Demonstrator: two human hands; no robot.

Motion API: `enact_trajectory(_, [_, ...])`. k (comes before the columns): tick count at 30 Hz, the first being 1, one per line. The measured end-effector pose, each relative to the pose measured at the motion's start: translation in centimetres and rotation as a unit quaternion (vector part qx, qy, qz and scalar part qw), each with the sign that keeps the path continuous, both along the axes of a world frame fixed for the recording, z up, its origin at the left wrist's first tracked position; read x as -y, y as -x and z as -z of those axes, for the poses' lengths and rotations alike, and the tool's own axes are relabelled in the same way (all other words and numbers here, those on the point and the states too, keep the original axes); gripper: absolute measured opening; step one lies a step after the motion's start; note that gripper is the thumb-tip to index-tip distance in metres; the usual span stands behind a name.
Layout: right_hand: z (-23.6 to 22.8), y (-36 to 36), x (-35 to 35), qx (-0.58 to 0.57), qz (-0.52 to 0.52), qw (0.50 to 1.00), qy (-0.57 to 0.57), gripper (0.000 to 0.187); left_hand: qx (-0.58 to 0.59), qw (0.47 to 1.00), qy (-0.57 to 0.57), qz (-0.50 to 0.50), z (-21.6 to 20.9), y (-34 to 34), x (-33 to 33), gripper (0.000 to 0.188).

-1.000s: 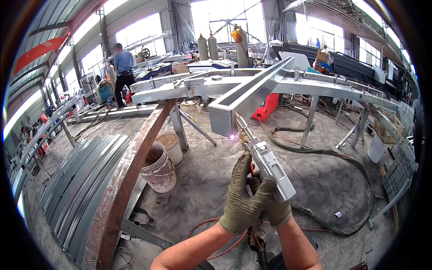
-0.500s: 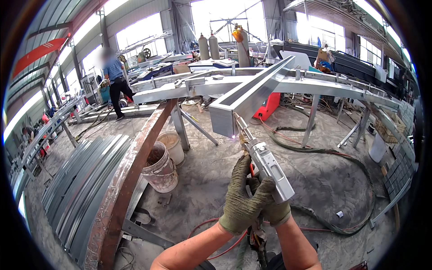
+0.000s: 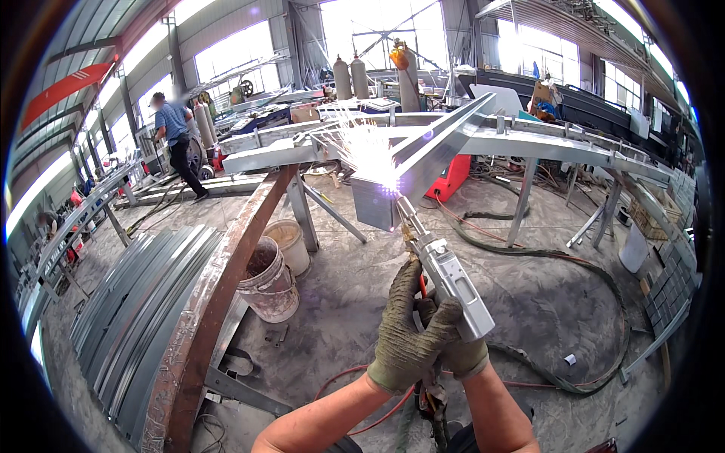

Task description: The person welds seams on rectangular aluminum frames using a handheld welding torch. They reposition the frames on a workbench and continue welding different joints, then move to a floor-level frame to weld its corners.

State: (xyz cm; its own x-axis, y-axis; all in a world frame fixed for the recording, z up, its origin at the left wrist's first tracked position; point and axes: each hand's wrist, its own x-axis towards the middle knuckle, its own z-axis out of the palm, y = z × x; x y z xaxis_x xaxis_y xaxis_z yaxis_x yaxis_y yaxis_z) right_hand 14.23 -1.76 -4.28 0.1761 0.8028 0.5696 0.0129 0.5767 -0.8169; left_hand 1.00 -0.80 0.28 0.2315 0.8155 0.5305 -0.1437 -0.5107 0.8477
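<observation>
Both my hands wear olive knit gloves and are wrapped round a silver welding torch (image 3: 455, 285). My left hand (image 3: 404, 332) grips it from the left below the nozzle. Beside it, my right hand (image 3: 464, 349) is closed round the grip, its fingers partly hidden behind the torch body. The copper-coloured tip points up at the near end of a square metal tube (image 3: 374, 205), at its upper corner. A bright violet-white glow sits there, with sparks (image 3: 362, 147) spraying up and left. The tube lies across a metal frame (image 3: 559, 149).
A rusty brown beam (image 3: 219, 302) slopes on the left, beside two dirty buckets (image 3: 268, 279) and stacked metal strips (image 3: 143, 294). A red machine (image 3: 451, 180) stands behind the tube. A dark hose (image 3: 623, 325) loops over the floor at right. A person (image 3: 177, 140) walks at far left.
The glow has moved from the lower corner of the tube end to the upper corner, and a large spark spray has appeared. The far person has turned left. My hands look nearly still.
</observation>
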Motion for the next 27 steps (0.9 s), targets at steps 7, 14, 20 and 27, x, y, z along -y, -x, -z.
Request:
enact_trajectory(7, [0.4, -0.1, 0.1, 0.018, 0.025, 0.999, 0.007, 0.028, 0.001, 1.000, 0.015, 0.024, -0.1, 0.2, 0.3, 0.088])
enact_trajectory(14, [1.4, -1.0, -0.3, 0.032, -0.007, 0.999, -0.018, 0.040, 0.013, 0.999, 0.012, 0.031, -0.9, 0.2, 0.7, 0.085])
enact_trajectory(20, [0.4, 0.1, 0.4, -0.078, -0.085, 0.993, 0.007, 0.039, -0.009, 1.000, -0.012, 0.003, 0.7, 0.1, -0.1, 0.088])
enact_trajectory(27, [0.6, -0.2, 0.2, 0.037, 0.011, 0.999, 0.031, 0.034, -0.001, 1.000, -0.001, 0.012, 0.3, 0.1, 0.1, 0.087])
